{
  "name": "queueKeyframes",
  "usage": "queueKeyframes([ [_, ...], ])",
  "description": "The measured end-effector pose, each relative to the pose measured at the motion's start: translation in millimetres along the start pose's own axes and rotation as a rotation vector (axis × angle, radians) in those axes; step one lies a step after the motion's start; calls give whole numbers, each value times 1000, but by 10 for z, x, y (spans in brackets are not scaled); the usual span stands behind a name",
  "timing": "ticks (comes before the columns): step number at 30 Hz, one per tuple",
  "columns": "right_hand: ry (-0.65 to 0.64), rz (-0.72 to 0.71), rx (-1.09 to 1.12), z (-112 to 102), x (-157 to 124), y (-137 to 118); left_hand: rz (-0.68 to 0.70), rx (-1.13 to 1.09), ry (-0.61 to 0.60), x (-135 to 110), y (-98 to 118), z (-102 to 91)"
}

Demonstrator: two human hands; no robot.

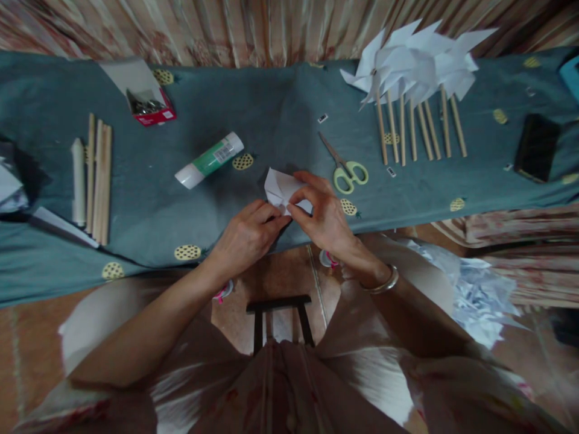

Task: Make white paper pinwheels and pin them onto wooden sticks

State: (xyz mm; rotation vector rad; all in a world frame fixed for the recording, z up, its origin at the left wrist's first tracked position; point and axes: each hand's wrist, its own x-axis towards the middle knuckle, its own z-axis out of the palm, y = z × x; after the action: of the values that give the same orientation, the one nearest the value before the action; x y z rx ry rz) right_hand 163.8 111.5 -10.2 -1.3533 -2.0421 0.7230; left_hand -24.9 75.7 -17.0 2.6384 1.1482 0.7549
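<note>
A small folded white paper piece (pixel 279 188) is held over the near edge of the teal cloth-covered table (pixel 271 120). My left hand (pixel 246 236) pinches its lower edge with the fingers closed. My right hand (pixel 322 214), a bangle on its wrist, grips the same paper from the right with thumb and fingers curled around it. A white-and-green glue stick (pixel 208 160) lies to the left of the paper. Green-handled scissors (pixel 344 167) lie just to the right.
Several finished white paper pinwheels on wooden sticks (pixel 414 78) lie at the back right. Loose wooden sticks (pixel 98 178) lie at the left, beside a red box of pins (pixel 151 105). A dark phone (pixel 536 147) sits far right. Paper scraps (pixel 479 295) pile on the floor.
</note>
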Motion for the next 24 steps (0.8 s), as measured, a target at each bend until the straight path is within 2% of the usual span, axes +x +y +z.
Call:
queueKeyframes([
  [24, 23, -75, -89, 27, -38, 39, 12, -51, 7, 3, -25, 6],
])
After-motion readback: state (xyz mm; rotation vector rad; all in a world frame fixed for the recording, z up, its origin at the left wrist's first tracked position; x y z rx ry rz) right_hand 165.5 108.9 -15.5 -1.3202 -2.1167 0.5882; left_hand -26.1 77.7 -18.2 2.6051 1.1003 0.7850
